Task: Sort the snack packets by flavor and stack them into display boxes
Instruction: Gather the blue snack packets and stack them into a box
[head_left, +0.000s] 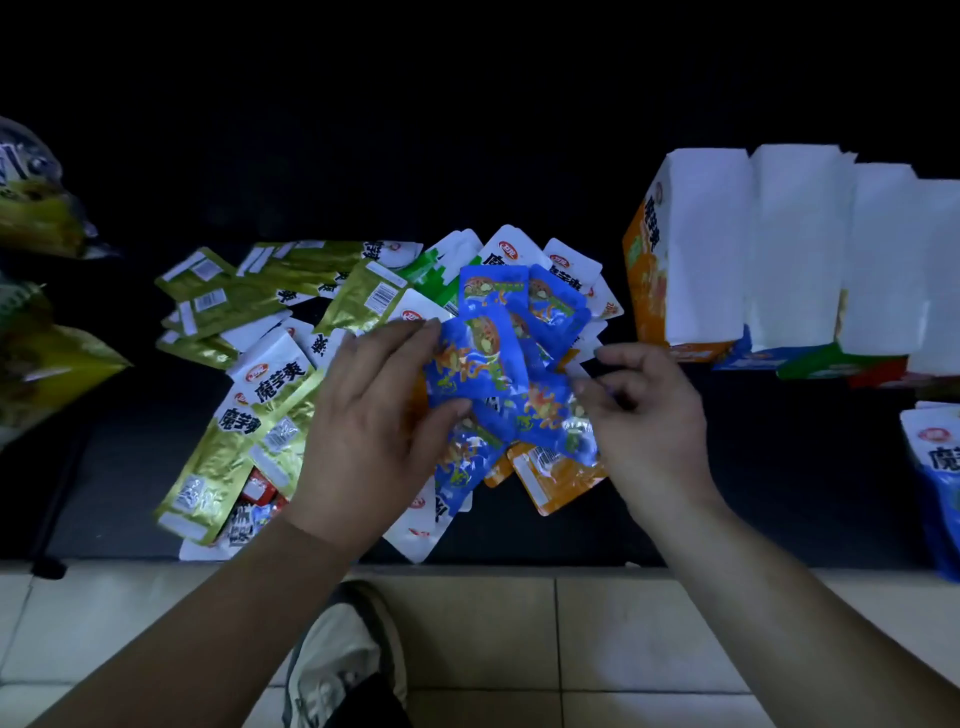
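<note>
While the head view looks down over the black table (769, 467), the left hand (374, 415) grips a fan of blue packets (475, 358), thumb under, fingers over the top edge. The fan sits above the middle of the loose pile.

The right hand (649, 415) has curled fingers (597, 387) touching the fan's right edge; blur, so cannot tell if they pinch it.

Pile on the table:
- gold-green packets (234, 296) to the left, overlapping
- white-faced packets (511, 249) at the far side
- an orange packet (550, 478) just below the fan

Display boxes (691, 249) stand in a row at far right, white flaps up, nearest one orange-sided.

Large bags (36, 218) at the left edge. Tiled floor (519, 623) and a shoe (332, 654) below the table edge.
</note>
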